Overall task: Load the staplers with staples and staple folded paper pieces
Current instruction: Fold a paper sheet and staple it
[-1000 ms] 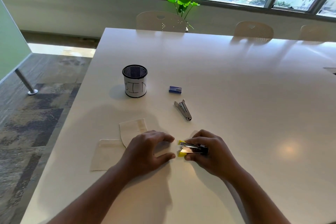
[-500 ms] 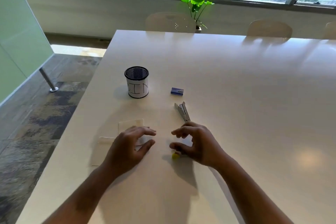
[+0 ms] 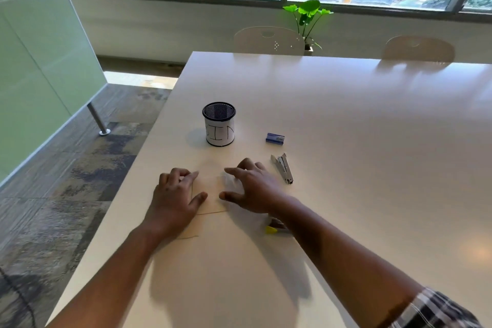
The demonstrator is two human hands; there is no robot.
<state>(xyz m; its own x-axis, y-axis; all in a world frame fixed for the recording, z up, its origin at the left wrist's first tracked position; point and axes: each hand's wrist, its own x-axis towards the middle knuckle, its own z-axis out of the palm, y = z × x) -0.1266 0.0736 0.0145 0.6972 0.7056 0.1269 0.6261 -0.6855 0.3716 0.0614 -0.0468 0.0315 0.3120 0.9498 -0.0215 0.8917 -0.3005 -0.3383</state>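
Cream paper pieces on white table, black mesh cup with white label, blue staple box, silver stapler, yellow stapler, checked sleeve.

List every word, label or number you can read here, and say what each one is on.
"IN", or close to it, in black hand-drawn strokes on the white paper wrapped around the mesh pen cup; the first stroke curves out of view.
Print on the small blue box: too small and blurred to read.
Silver stapler: no readable marking.
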